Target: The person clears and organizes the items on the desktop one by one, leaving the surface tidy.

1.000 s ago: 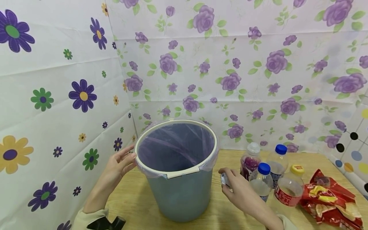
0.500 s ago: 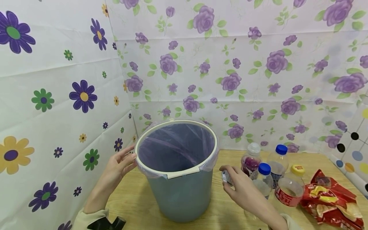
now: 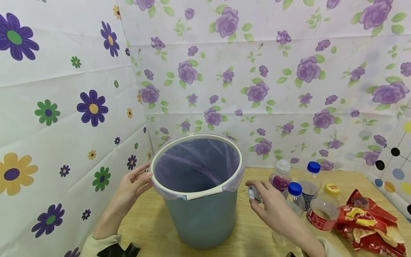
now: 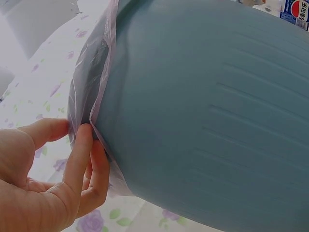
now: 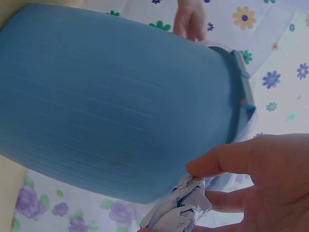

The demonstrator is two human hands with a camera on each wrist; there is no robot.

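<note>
Rose-printed cloth (image 3: 289, 117) is hanging behind the wooden tabletop (image 3: 147, 217), where a lined bluish bin (image 3: 200, 217) is standing upright. Crumpled white paper (image 5: 181, 205) is sitting between the pinching fingers of the right hand (image 3: 276, 210) (near the bin, outside its rim (image 3: 208, 136)), while the left hand (image 3: 126, 191) is pinching that rim.

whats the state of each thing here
Round blue-grey plastic bin: upright, open-topped, lined
Translucent purplish plastic liner: folded over the bin's top
Crumpled white paper: held outside the bin
Left hand: touching the liner
Right hand: pinching the paper
Four clear plastic bottles: upright, capped
Shiny red snack bag: lying creased
</note>
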